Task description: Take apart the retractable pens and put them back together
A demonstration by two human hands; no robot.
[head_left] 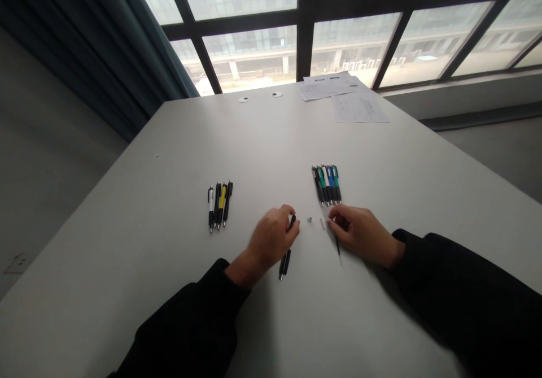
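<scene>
My left hand (274, 237) is curled on the white table (169, 287), its fingers closed on a black pen barrel (285, 264) that sticks out below the palm. My right hand (359, 232) rests closed to the right of it and pinches a thin dark pen refill (337, 246) that points toward me. Between the two hands lie two tiny loose parts: a small grey piece (309, 220) and a pale short piece (322, 224). Both sleeves are black.
A row of several pens (326, 185) with green, blue and black barrels lies just beyond my right hand. Another group of several pens (219, 203), one yellow, lies to the left. Paper sheets (358, 107) sit at the far edge below the window.
</scene>
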